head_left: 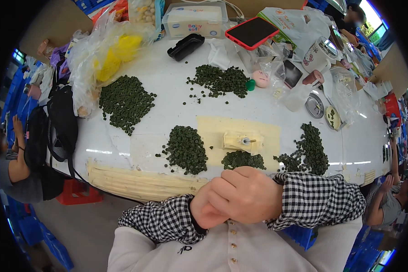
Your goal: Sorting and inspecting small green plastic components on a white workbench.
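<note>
White worktable (167,81), curved by the lens, seen from above my chest. On it, from largest to smallest: five heaps of small dark green round parts, the broadest at far left (126,102), one at the back centre (220,80), one at near left of centre (186,148), one at near right (309,152), and a small heap (243,159) just beyond my knuckles. A cream tape patch (213,131) carries a small taped fixture with a metal pin (245,141), its long axis running left to right. My hands rest together at the table's near edge, against my chest. My right hand (247,195) lies on top, fingers curled closed over my left hand (204,213), which is mostly covered; I cannot tell whether either palm encloses a part. The small heap and the fixture lie straight ahead of my right knuckles, the heap nearest, the fixture just beyond it; my right hand is the nearer one to both.
</note>
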Available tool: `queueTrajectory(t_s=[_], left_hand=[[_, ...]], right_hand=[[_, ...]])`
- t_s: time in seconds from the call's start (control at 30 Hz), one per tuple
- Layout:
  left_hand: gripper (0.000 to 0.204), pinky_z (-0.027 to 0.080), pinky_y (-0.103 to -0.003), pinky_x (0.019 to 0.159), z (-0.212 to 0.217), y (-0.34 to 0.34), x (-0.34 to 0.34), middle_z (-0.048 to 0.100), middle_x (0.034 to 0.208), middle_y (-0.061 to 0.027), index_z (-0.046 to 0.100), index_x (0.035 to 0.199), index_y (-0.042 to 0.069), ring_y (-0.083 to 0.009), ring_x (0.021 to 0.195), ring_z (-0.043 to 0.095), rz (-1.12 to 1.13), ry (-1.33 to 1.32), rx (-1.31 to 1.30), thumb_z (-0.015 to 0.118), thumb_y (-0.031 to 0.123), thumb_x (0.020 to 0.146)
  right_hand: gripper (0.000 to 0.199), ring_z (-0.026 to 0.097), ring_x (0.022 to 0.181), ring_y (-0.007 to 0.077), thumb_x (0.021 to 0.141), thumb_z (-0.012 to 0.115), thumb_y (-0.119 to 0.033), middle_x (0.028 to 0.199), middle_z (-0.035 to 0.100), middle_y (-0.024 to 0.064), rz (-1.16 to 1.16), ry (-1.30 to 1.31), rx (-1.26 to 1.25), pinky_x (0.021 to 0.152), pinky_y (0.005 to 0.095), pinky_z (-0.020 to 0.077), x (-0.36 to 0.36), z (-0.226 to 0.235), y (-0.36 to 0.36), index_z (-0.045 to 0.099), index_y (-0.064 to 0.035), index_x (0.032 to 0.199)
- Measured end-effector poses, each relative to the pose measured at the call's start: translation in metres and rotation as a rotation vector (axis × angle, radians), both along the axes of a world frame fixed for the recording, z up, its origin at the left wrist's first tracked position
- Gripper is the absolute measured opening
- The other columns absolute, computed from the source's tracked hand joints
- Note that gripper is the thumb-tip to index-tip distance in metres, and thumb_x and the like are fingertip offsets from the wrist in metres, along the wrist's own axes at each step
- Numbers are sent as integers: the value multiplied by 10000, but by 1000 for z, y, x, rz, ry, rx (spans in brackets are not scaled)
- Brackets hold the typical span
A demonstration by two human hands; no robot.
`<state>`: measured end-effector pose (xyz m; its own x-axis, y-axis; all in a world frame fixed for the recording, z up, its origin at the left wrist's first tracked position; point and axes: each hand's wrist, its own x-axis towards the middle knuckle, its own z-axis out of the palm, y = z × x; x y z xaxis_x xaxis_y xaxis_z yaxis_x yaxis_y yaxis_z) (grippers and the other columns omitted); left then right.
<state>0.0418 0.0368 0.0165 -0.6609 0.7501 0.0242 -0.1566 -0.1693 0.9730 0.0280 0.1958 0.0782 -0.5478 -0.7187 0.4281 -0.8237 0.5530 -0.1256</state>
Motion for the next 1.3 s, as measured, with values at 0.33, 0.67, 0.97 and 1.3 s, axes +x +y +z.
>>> queueTrajectory(t_s=[0.33,0.67,0.97,1.3], left_hand=[[408,442,-350,987,2,16,-26,475,1282,-139,398,1282,-21,-230,1166,500,-101,-1302,663,292,271,1019],[433,388,-347,1030,12,23,-24,452,1324,-129,355,1354,-7,-209,1197,470,-23,-1190,476,275,255,1019],[413,382,-337,1021,23,31,-24,487,1283,-111,400,1324,-3,-194,1184,477,47,-1168,373,274,247,1020],[360,448,-314,928,16,31,-23,563,1127,-78,472,1239,11,-159,1035,551,37,-1122,258,325,248,1011]], right_hand=[[124,536,529,196,785,678,-144,662,478,50,-271,-298,-229,459,302,431,3,37,41,593,-56,801],[269,548,663,183,655,701,-72,814,584,29,-461,-157,-322,563,299,449,31,-16,31,659,-43,919],[220,554,686,185,652,695,-83,824,571,25,-425,-148,-308,580,302,436,35,-23,30,637,-47,862],[202,560,702,199,665,700,-88,796,541,36,-430,-200,-299,600,315,450,38,-30,32,621,-44,846]])
